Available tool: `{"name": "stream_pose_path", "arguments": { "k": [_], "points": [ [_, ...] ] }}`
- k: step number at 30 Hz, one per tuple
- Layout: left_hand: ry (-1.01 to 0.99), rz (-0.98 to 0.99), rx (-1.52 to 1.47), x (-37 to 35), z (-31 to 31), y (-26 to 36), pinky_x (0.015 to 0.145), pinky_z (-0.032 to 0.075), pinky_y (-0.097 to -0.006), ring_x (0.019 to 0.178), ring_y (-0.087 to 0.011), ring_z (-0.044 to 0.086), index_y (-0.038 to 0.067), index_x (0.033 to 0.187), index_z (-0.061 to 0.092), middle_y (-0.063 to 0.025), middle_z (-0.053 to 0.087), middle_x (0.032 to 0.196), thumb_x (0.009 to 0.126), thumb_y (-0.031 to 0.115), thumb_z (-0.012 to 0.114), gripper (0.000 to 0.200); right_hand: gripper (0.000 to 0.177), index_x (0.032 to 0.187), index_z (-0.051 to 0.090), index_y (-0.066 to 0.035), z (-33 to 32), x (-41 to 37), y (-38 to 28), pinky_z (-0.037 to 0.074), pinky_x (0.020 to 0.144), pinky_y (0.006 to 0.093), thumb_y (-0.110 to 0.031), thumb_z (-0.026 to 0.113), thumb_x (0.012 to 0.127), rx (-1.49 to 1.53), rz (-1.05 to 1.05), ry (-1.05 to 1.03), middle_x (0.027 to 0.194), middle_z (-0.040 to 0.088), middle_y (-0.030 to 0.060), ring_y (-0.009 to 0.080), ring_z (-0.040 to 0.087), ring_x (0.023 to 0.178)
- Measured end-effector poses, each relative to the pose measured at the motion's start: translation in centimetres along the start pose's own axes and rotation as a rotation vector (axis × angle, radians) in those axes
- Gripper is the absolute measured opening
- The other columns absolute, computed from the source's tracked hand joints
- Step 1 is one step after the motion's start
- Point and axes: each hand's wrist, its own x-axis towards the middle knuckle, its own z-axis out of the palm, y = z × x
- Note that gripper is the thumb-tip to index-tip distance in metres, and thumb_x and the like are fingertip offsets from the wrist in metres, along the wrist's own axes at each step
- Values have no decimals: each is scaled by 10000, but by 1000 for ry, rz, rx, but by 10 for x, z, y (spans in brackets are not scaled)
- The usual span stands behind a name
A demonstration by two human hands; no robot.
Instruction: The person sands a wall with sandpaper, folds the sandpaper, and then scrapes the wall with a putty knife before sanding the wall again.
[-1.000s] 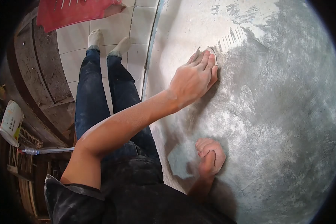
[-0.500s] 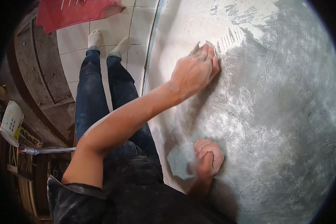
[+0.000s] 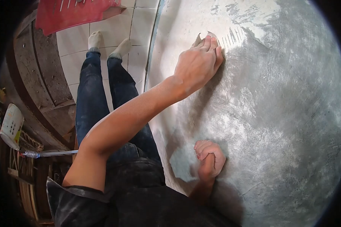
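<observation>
My left hand (image 3: 199, 62) is stretched to the upper middle of the view, its fingers pressed together over a pale, curled sheet (image 3: 196, 40), perhaps sandpaper. It holds the sheet against a grey and white plastered surface (image 3: 269, 117). Part of the sheet is hidden under the fingers. Lower down, my right hand (image 3: 210, 157) is a closed fist close against the same surface, beside a smooth bluish-grey patch (image 3: 182, 160). Nothing shows in that fist. Short dark scratch lines (image 3: 233, 37) mark the surface right of my left hand.
A red plastic piece (image 3: 74, 17) lies on pale floor tiles (image 3: 74, 62) at the upper left. My legs and sock-covered feet are on the tiles. A white perforated container (image 3: 12, 126), a clear tube (image 3: 53, 153) and wooden boards (image 3: 26, 193) are at the left.
My left hand and the sheet have shifted slightly up and left on the surface. My right fist has moved very slightly left and remains closed.
</observation>
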Motion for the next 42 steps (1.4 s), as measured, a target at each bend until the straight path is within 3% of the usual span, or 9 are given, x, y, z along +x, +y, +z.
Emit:
{"name": "stream_pose_path", "arguments": {
  "k": [3,4,7,10,16,24,28,32,42],
  "points": [
    [-34,-11,35,-16,2,12,693,586,-342,772,-330,707,-123,1067,625,-295,653,1071,1013,218,408,408,222,727,460,-13,1,1,0,385,618,326,127,307,806,25,-2,3,651,461,79,155,384,583],
    [158,115,-2,-20,2,15,663,585,-344,766,-325,708,-121,1037,625,-291,655,1069,1012,211,408,398,220,719,466,0,1,0,0,380,604,320,139,307,782,46,-1,11,657,466,85,161,398,591],
    [-19,48,-3,-17,-4,17,763,602,-336,969,-340,691,-134,1110,600,-307,658,1067,1011,223,364,440,218,710,473,13,0,-1,1,376,588,316,149,308,756,69,1,25,664,470,90,166,409,597],
    [-273,-121,-94,9,-14,8,747,604,-336,942,-336,696,-133,1097,608,-304,663,1045,1011,233,368,446,217,725,456,-15,0,-3,1,374,600,323,124,313,810,40,4,9,649,454,77,154,382,583],
    [139,129,-4,-20,-6,24,712,605,-349,902,-334,705,-122,1078,621,-304,658,1075,1011,247,363,455,214,710,463,0,0,0,2,378,598,322,130,309,782,50,-18,26,649,459,83,160,393,587],
    [-114,-39,0,-4,-6,22,583,580,-337,714,-296,711,-72,1026,658,-276,670,1068,985,200,446,347,215,706,474,14,-1,-5,1,383,599,323,134,305,765,65,-4,45,664,478,94,169,414,605],
    [304,136,-79,-19,0,31,577,568,-336,684,-281,688,-71,1011,661,-236,682,1069,981,184,462,324,212,710,474,14,1,0,3,386,604,326,129,309,776,72,-19,40,671,480,98,170,415,615],
    [71,8,-96,2,-6,22,608,568,-375,752,-302,698,-85,1024,653,-232,672,1084,974,181,476,323,208,713,473,14,1,-2,-1,396,614,330,126,313,781,72,-2,42,673,485,100,168,415,616],
    [238,112,-108,-9,0,26,623,579,-350,796,-257,717,-86,1007,672,-223,674,1070,974,167,482,318,209,727,451,-41,0,-3,0,399,654,343,90,305,800,-1,18,16,647,451,74,150,370,595]
  ]
}}
